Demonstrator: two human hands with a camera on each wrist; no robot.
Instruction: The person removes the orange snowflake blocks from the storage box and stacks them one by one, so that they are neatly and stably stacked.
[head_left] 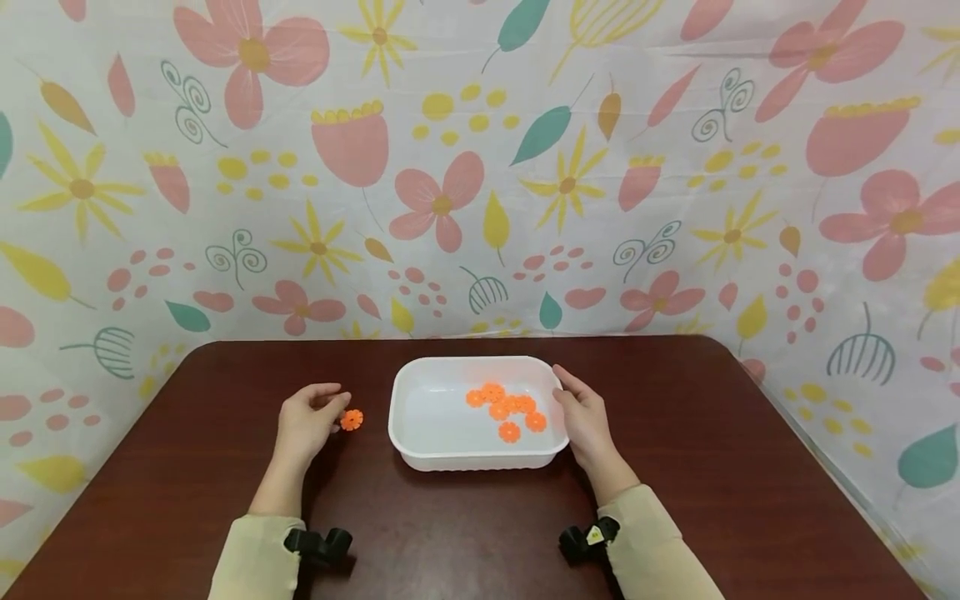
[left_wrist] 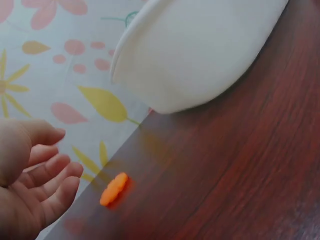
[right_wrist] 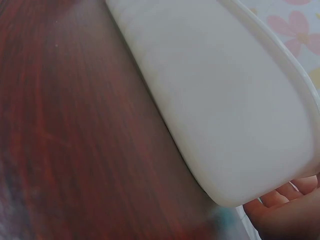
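Note:
A white plastic tray (head_left: 427,417) stands on the table, with several flat orange flower-shaped discs (head_left: 509,432) lying in its right half. At the tray's right end, my right hand (head_left: 588,421) grips the rim; in the right wrist view its fingers (right_wrist: 257,212) curl against the outside of the end wall. Left of the tray, one more orange flower-shaped disc (head_left: 352,420) with a small central hole is beside the fingertips of my left hand (head_left: 306,421). The left wrist view shows this disc (left_wrist: 114,189) on the table, apart from the loosely curled fingers.
A dark reddish-brown table (head_left: 465,533) holds everything, its far edge meeting a flower-printed cloth (head_left: 450,275). Black straps with small devices sit on both sleeves, the left device (head_left: 321,546) and the right device (head_left: 588,540) just above the tabletop.

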